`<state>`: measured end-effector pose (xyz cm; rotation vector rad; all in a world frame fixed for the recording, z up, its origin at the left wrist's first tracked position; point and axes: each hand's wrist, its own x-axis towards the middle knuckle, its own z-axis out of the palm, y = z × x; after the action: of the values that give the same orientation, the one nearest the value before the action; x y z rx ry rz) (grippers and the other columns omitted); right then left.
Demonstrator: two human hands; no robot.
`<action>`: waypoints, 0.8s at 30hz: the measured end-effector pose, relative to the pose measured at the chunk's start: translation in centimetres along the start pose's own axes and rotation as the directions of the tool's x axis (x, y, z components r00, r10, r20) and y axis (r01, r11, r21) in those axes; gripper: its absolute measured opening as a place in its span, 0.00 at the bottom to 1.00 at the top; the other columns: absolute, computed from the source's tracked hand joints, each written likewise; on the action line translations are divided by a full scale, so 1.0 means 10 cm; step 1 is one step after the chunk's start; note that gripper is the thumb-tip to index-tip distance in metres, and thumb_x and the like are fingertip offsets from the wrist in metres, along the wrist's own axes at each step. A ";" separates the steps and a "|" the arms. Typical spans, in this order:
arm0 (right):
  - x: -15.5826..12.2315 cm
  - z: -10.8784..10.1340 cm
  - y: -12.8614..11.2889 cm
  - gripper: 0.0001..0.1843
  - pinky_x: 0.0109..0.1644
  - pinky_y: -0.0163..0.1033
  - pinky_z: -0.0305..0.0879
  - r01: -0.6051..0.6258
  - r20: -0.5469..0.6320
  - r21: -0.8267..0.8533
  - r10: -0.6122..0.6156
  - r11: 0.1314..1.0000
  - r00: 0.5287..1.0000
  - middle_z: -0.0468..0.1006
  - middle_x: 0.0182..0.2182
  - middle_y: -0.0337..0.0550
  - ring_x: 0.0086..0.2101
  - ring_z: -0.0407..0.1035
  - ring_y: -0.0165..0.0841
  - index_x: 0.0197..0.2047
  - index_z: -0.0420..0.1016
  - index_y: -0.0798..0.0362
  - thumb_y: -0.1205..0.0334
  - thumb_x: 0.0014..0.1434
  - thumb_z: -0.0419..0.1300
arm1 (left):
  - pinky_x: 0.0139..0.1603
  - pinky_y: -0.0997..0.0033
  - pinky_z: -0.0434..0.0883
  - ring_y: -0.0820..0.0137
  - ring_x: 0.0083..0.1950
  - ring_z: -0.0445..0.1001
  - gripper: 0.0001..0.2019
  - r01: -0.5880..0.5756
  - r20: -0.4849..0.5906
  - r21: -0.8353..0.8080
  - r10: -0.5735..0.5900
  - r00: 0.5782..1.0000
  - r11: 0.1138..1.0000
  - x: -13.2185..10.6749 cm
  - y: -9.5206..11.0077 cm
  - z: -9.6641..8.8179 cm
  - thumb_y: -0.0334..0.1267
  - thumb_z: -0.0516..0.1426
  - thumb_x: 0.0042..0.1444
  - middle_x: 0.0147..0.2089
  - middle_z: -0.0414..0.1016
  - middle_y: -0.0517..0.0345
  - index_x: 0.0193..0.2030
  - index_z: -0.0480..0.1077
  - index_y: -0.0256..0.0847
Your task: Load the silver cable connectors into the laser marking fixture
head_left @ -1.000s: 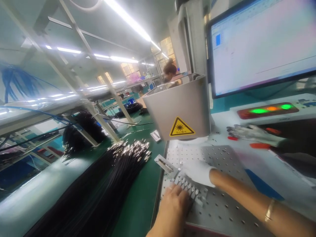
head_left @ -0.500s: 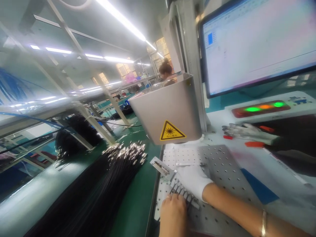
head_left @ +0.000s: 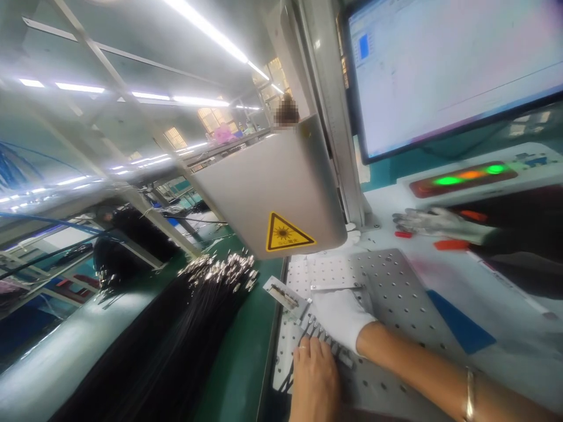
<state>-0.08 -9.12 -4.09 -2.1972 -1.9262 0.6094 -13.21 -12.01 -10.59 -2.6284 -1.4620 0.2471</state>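
My left hand (head_left: pixel 314 375), bare, lies flat on a row of small metal cable connectors (head_left: pixel 328 343) set on a perforated metal plate (head_left: pixel 387 287). My right hand (head_left: pixel 341 316), in a white glove, rests at the far end of the same row; its fingers are folded under and mostly hidden. Thin black cables (head_left: pixel 288 375) run from the connectors off the plate's near left edge. A small metal fixture (head_left: pixel 285 296) sits just left of the gloved hand. Above hangs the grey laser head (head_left: pixel 272 181) with a yellow warning label (head_left: pixel 285 232).
A large bundle of black cables with metal tips (head_left: pixel 193 316) lies on the green bench at left. A monitor (head_left: pixel 444 64) and a panel with green and orange lights (head_left: pixel 466 176) stand at right, with a grey glove (head_left: pixel 431 223) and red-handled tools. A person works in the background.
The view has shifted down and right. My left hand has slid back a little along the connector row; the gloved right hand stays at the row's far end.
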 end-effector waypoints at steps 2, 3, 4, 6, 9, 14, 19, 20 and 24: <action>-0.01 -0.01 0.02 0.35 0.59 0.57 0.61 -0.004 -0.001 0.016 0.004 1.000 1.000 0.65 0.46 0.54 0.56 0.65 0.40 0.51 0.67 0.56 0.66 0.53 0.25 | 0.54 0.50 0.63 0.52 0.53 0.65 0.14 -0.028 -0.028 0.000 0.028 0.999 1.000 -0.01 0.00 -0.04 0.26 0.49 0.59 0.46 0.68 0.39 0.46 0.73 0.30; -0.02 -0.01 0.03 0.35 0.59 0.57 0.61 -0.008 0.003 0.026 0.007 1.000 1.000 0.66 0.46 0.54 0.56 0.65 0.40 0.50 0.67 0.56 0.66 0.54 0.25 | 0.54 0.51 0.64 0.53 0.53 0.66 0.14 -0.062 -0.040 -0.006 0.061 0.997 0.998 -0.02 0.00 -0.08 0.26 0.48 0.60 0.45 0.68 0.39 0.46 0.72 0.30; -0.03 -0.01 0.04 0.34 0.59 0.57 0.61 -0.010 0.008 0.034 0.010 0.999 1.000 0.66 0.45 0.54 0.56 0.65 0.40 0.50 0.67 0.57 0.66 0.54 0.26 | 0.53 0.53 0.64 0.54 0.52 0.66 0.14 -0.092 -0.044 -0.014 0.091 0.995 0.996 -0.02 0.00 -0.14 0.26 0.47 0.60 0.45 0.69 0.39 0.46 0.72 0.30; -0.05 -0.01 0.05 0.34 0.59 0.56 0.61 -0.021 0.020 0.042 0.020 0.999 1.000 0.66 0.44 0.53 0.56 0.65 0.38 0.49 0.68 0.58 0.68 0.52 0.27 | 0.52 0.53 0.65 0.54 0.53 0.67 0.15 -0.111 -0.013 -0.025 0.111 0.994 0.993 -0.02 0.01 -0.25 0.26 0.45 0.62 0.46 0.69 0.39 0.47 0.72 0.30; -0.06 -0.01 0.03 0.33 0.61 0.55 0.61 -0.044 0.030 0.053 0.043 0.998 0.999 0.67 0.45 0.53 0.56 0.65 0.36 0.51 0.68 0.57 0.67 0.53 0.28 | 0.52 0.54 0.66 0.55 0.53 0.68 0.16 -0.083 0.038 -0.024 0.084 0.996 0.996 -0.01 0.02 -0.32 0.26 0.45 0.62 0.46 0.70 0.40 0.47 0.72 0.31; -0.06 -0.08 0.05 0.32 0.66 0.53 0.59 -0.038 0.058 0.059 0.035 0.998 0.998 0.66 0.51 0.49 0.53 0.65 0.25 0.55 0.67 0.51 0.60 0.57 0.31 | 0.51 0.59 0.65 0.58 0.51 0.68 0.15 0.010 -0.036 -0.011 -0.010 0.999 1.000 0.01 0.04 -0.16 0.23 0.47 0.59 0.45 0.71 0.42 0.45 0.73 0.32; -0.14 -0.20 0.35 0.27 0.39 0.13 0.41 -0.014 0.018 0.130 0.012 0.991 1.000 0.68 0.50 0.36 0.29 0.39 0.01 0.52 0.70 0.48 0.50 0.58 0.40 | 0.53 0.60 0.63 0.58 0.54 0.67 0.15 0.091 0.048 -0.123 -0.086 0.995 0.988 -0.06 0.04 -0.41 0.25 0.46 0.61 0.49 0.71 0.43 0.49 0.71 0.33; -0.19 -0.21 0.41 0.27 0.37 0.17 0.31 -0.026 -0.003 0.159 0.027 0.987 1.000 0.69 0.48 0.34 0.27 0.34 0.03 0.49 0.71 0.49 0.50 0.59 0.38 | 0.54 0.59 0.62 0.57 0.55 0.66 0.15 0.094 0.077 -0.151 -0.083 0.994 0.984 -0.08 0.01 -0.52 0.26 0.47 0.62 0.50 0.70 0.44 0.49 0.71 0.33; -0.44 -0.17 0.56 0.32 0.37 0.17 0.27 -0.069 -0.085 0.293 0.098 0.953 0.991 0.70 0.43 0.31 0.28 0.40 0.02 0.43 0.69 0.52 0.46 0.60 0.29 | 0.55 0.56 0.62 0.56 0.53 0.66 0.13 0.109 0.007 -0.184 -0.110 0.994 0.977 -0.10 -0.31 -0.91 0.30 0.46 0.65 0.50 0.69 0.47 0.49 0.69 0.33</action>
<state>5.31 -14.10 -3.82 -2.0884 -1.5870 0.7296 -14.42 -11.50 -1.03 -2.6729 -1.6984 0.1007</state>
